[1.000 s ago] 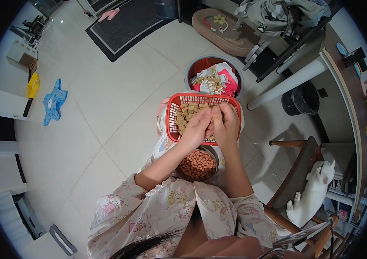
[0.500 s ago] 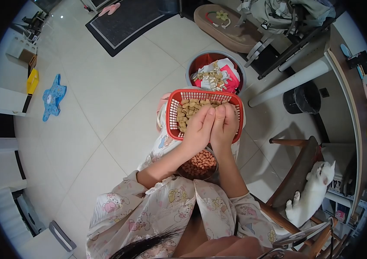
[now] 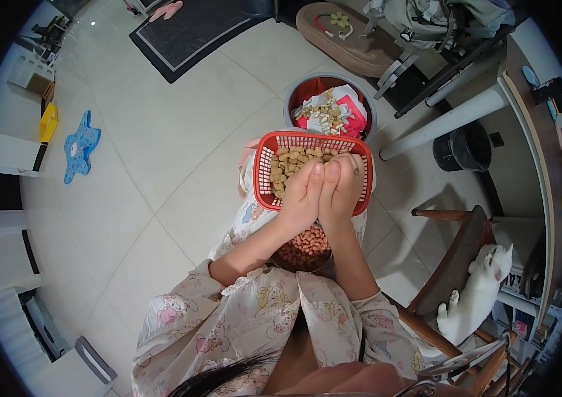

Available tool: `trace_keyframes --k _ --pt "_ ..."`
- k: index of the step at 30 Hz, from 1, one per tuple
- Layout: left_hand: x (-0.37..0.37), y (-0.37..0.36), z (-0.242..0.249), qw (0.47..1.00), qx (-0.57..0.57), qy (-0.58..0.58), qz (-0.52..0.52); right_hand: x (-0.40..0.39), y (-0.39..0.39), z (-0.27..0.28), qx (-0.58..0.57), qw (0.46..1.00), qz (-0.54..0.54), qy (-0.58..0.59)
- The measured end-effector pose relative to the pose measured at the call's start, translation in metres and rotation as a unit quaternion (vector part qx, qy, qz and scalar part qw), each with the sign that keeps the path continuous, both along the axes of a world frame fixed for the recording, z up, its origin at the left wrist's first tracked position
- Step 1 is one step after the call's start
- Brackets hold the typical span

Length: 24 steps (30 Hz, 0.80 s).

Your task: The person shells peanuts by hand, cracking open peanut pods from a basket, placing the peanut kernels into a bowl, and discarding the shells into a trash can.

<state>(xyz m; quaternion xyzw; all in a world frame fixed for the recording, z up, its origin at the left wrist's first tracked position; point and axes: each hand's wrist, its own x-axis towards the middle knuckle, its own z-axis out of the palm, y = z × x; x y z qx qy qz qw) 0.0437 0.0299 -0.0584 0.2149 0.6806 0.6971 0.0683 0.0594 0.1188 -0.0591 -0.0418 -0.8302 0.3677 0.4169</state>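
My left hand (image 3: 302, 192) and my right hand (image 3: 340, 188) are pressed together, thumbs side by side, over a red plastic basket (image 3: 263, 149). Their fingers are curled closed, and whatever they pinch is hidden from above. Unshelled peanuts (image 3: 286, 167) lie in the basket, which rests around my knees. Below my wrists, a round bowl in my lap holds reddish shelled peanuts (image 3: 305, 246); my forearms frame it on both sides.
Beyond the basket stands a grey-rimmed bin (image 3: 289, 106) with peanut shells (image 3: 326, 114) and pink and white wrappers. To the right, a white cat (image 3: 476, 294) lies on a wooden chair (image 3: 449, 261). A white table leg (image 3: 439, 126) and a black wastebasket (image 3: 463, 149) are farther off.
Both hands stay closed together over the basket, with the wrists and fingers turned slightly. The whole view has shifted a little; the basket and bowl otherwise look the same.
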Motion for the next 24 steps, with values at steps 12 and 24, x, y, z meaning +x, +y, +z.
trace_keyframes --k 12,24 --pt "-0.007 -0.005 -0.003 0.994 0.04 -0.082 -0.059 0.007 0.006 0.012 0.045 0.998 0.001 -0.044" --pt "-0.011 -0.005 -0.004 0.905 0.213 -0.354 -0.095 0.009 0.008 0.015 0.062 0.996 0.033 0.046"
